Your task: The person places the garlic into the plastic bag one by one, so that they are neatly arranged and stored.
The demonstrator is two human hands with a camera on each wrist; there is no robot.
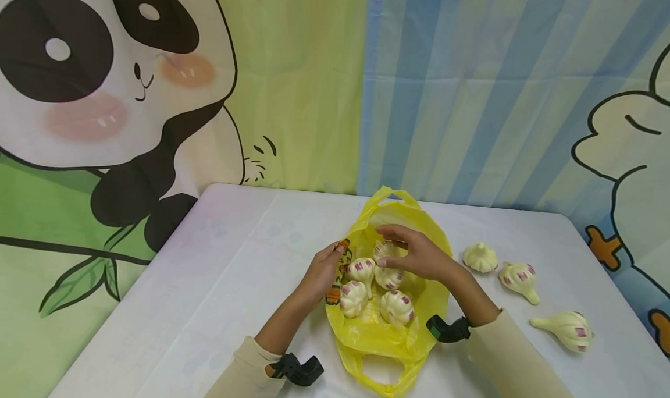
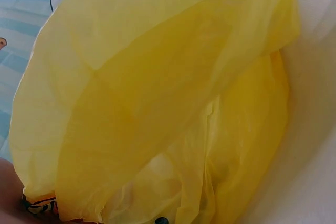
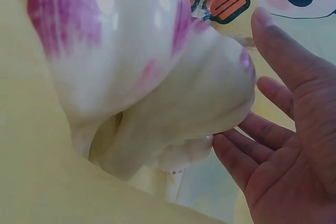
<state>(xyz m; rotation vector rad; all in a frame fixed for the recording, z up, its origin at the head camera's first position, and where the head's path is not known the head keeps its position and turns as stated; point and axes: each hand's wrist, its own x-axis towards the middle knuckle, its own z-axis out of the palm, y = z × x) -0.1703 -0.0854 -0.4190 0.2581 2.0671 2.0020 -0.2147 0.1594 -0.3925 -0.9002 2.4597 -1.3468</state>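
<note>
A yellow plastic bag (image 1: pixel 387 337) lies on the table with its mouth spread wide. Several garlic bulbs (image 1: pixel 397 308), white with purple patches, sit inside it. My left hand (image 1: pixel 320 276) pinches the bag's left rim beside an orange and black print; in the left wrist view, the bag's yellow film (image 2: pixel 157 87) fills most of the frame. My right hand (image 1: pixel 419 253) reaches into the bag over the bulbs at the far end. In the right wrist view, thumb and fingers (image 3: pixel 286 48) are spread apart, fingertips right at the side of a garlic bulb (image 3: pixel 194 87).
To the right of the bag lie a plain white garlic bulb (image 1: pixel 480 258) and two purple-marked ones, a garlic bulb (image 1: pixel 519 279) and a nearer garlic bulb (image 1: pixel 567 331). The white table (image 1: pixel 235 270) backs onto a printed curtain (image 1: pixel 445 95). Each wrist carries a black camera mount (image 1: pixel 448 329).
</note>
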